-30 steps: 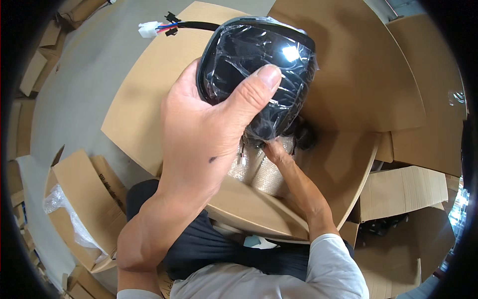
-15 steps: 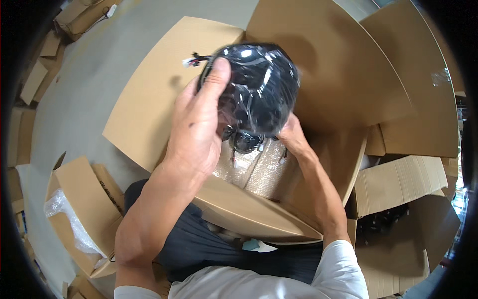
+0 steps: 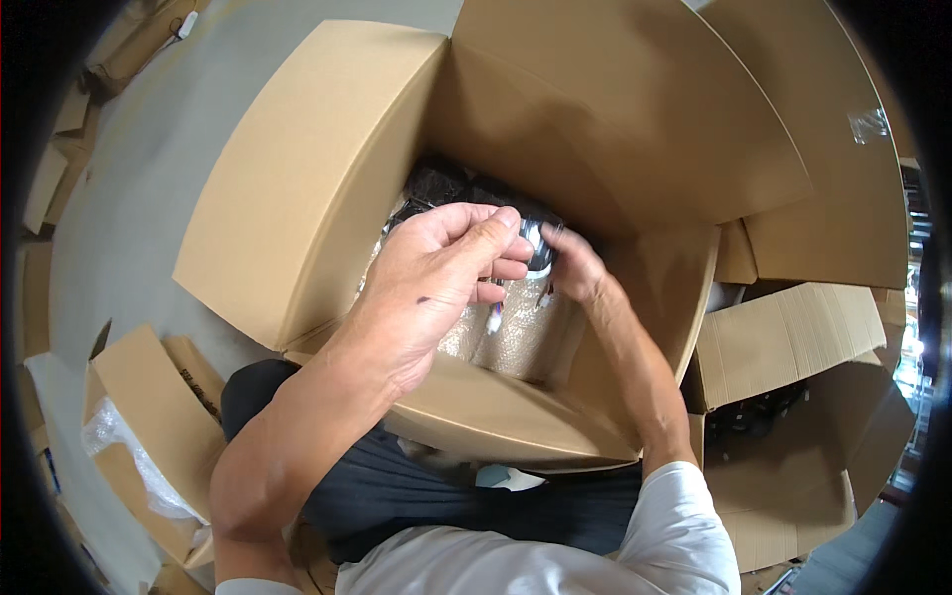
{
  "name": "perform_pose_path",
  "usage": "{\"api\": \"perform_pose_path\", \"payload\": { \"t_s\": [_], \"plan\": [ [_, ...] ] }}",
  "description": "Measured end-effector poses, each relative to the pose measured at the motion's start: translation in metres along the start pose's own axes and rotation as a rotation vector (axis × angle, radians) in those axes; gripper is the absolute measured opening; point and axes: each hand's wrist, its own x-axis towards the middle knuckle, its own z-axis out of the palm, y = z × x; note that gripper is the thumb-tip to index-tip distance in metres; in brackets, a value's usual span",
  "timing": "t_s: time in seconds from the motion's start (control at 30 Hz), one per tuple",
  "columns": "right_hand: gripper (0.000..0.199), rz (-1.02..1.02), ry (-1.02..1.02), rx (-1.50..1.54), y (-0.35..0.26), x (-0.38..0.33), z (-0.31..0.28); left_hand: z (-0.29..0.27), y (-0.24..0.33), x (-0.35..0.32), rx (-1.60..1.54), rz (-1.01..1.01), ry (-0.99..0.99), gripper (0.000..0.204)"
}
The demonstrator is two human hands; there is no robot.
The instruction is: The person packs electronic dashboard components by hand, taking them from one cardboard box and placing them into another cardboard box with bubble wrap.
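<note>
A large open cardboard box (image 3: 392, 149) holds black units (image 3: 434, 184) in clear, shiny plastic, lying beside and on bubble wrap (image 3: 540, 327). Over the middle of the box is my left hand (image 3: 426, 268), thumb against the index finger and the others curled; whatever may be between them is hidden. My right hand (image 3: 583, 270) is lower inside the box, slightly blurred, its thumb against the side of a black plastic-wrapped unit (image 3: 537, 250); its other fingers are partly hidden. Below the left fingers hangs or lies a white connector (image 3: 494, 321) with thin coloured wires.
Another open box (image 3: 783, 466) with dark items stands at the right. A smaller carton (image 3: 164, 397) with bubble wrap is at the left. Tall box flaps (image 3: 635, 99) rise on the far side. More cartons line the far left edge of the grey floor (image 3: 149, 218).
Both hands were holding a black plastic-wrapped unit up above the box. That unit is no longer raised; the left hand has come off it, and the right hand is lower in the box.
</note>
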Motion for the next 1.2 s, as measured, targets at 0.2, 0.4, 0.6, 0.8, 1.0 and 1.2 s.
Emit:
{"api": "perform_pose_path", "payload": {
  "t_s": [0.2, 0.4, 0.6, 0.8, 1.0, 1.2],
  "plan": [
    [0.047, 0.080, 0.147, 0.028, 0.121, 0.019, -0.101, -0.005, 0.001, -0.006, 0.016, -0.025, 0.005, 0.044],
    [0.048, -0.040, 0.509, -0.097, 0.150, 0.025, -0.135, 0.014, 0.005, 0.002, 0.061, 0.021, 0.005, 0.042],
    [0.025, 0.189, 0.831, -1.396, 0.109, 0.034, -0.083, 0.017, -0.007, 0.002, 0.106, 0.058, 0.036, 0.036],
    [0.042, -0.404, 0.434, -1.494, -0.036, -0.049, 0.000, 0.044, -0.056, 0.023, 0.429, 0.035, -0.044, 0.029],
    [0.023, -1.330, 0.461, -1.222, -0.077, -0.287, 0.055, 0.071, -0.087, -0.007, 1.174, 0.070, -0.643, 0.036],
    [0.016, -1.269, 1.417, -0.914, -0.053, -0.466, -0.142, 0.128, -0.151, -0.042, 1.828, 0.015, -0.909, 0.057]
  ]
}}
